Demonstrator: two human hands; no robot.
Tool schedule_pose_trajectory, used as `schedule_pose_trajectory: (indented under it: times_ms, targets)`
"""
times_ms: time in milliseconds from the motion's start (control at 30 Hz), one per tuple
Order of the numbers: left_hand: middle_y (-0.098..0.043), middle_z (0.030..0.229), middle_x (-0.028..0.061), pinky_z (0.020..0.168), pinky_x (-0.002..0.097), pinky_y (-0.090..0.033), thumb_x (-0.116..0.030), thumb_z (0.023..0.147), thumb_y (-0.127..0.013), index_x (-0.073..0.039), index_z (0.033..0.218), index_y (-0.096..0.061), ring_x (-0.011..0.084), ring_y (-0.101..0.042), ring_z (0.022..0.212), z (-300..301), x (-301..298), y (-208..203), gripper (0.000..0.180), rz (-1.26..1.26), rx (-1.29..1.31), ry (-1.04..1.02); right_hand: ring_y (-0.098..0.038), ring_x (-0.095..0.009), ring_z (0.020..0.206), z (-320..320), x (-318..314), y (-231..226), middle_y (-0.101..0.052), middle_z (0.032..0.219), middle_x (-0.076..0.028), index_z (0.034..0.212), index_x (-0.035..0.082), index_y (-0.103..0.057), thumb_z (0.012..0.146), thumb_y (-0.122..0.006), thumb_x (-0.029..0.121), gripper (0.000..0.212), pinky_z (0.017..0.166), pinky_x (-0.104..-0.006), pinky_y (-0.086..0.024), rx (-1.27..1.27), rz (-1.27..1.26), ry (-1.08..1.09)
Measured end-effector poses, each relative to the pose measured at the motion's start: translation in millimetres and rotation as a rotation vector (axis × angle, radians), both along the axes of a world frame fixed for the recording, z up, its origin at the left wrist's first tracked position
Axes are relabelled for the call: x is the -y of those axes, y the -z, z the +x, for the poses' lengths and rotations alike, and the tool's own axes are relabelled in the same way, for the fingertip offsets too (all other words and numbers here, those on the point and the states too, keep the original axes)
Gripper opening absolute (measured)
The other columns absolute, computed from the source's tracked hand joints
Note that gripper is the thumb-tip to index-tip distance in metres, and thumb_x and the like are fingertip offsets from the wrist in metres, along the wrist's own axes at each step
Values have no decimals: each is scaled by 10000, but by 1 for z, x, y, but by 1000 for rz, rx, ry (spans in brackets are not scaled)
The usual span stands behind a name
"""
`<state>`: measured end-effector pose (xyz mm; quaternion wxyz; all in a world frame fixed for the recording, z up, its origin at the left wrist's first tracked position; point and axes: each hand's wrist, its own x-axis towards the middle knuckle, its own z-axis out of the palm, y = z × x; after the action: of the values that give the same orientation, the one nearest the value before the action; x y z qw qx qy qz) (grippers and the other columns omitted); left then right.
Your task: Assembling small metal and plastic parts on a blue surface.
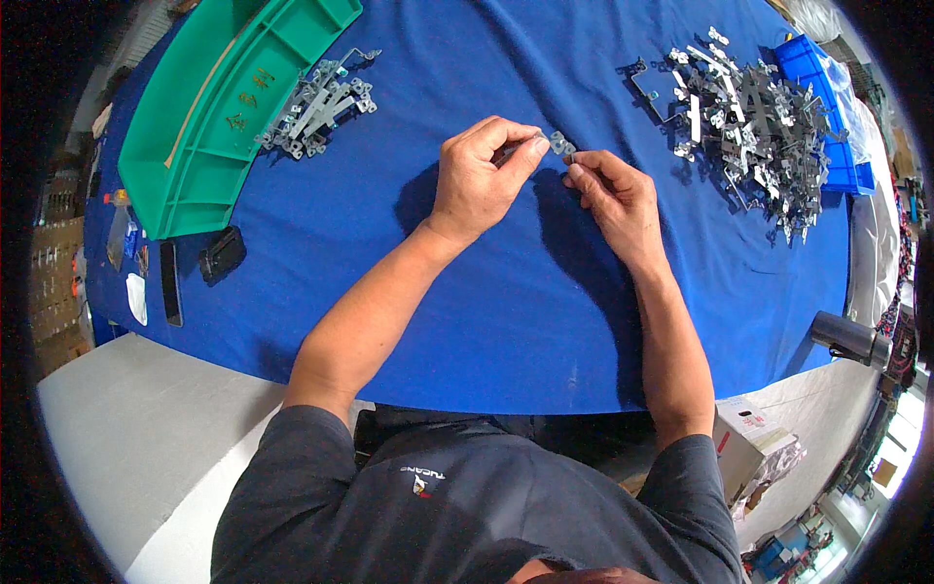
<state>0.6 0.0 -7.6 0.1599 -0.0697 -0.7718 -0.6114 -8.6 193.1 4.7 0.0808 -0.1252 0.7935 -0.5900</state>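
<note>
Over a counter [486,321] covered in blue cloth, a person's left hand [484,175] pinches a small silver metal bracket [558,143]. Just beside its right end, the right hand [618,201] pinches a tiny brownish piece [571,158], too small to identify. Heaped silver metal brackets [321,109] lie upper left.

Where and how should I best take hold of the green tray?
On the green tray, the near rim looks best, coming from your side with curled fingers: that raised end faces you, while metal parts crowd the tray's right side.

Blue-draped table [506,341], pale floor [832,414], bright window [905,430] at far right
</note>
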Motion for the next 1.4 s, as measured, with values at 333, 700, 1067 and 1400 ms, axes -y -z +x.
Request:
schedule_pose_trajectory:
  times_ms: [333,700,1067,1400]
  targets:
    - [-691,796,78,606,265,-491,-93,861,-738,-4,908,-718,116,-638,696,3,-2,-10,103,-151,-78,0,-570,-61,665,2,5,-2,-625,772,-6,1037,10,-679,955,-650,113,135,569,-236,-482,71,-129,49]
    - [-693,786,91,606,284,-506,-87,844,-743,-3,897,-711,163,-662,686,2,-4,-7,103,-269,-191,79,-507,-54,627,-4,-3,4,-588,760,22,1005,20,-649,974,-628,157,142,554,-222,-415,109,-171,166]
    - [-672,784,9,609,221,-479,-90,905,-711,-4,947,-719,50,-596,704,1,-1,1,95,14,22,7,-559,-54,677,0,-2,5,-644,761,-17,999,6,-670,943,-645,85,100,596,-232,-456,-63,16,3]
    - [-700,804,108,622,306,-510,-99,832,-751,-16,897,-723,188,-672,707,1,0,-3,108,-177,-140,-18,-586,-63,715,3,9,0,-639,855,-32,1051,11,-647,953,-641,92,127,581,-232,-491,61,-197,18]
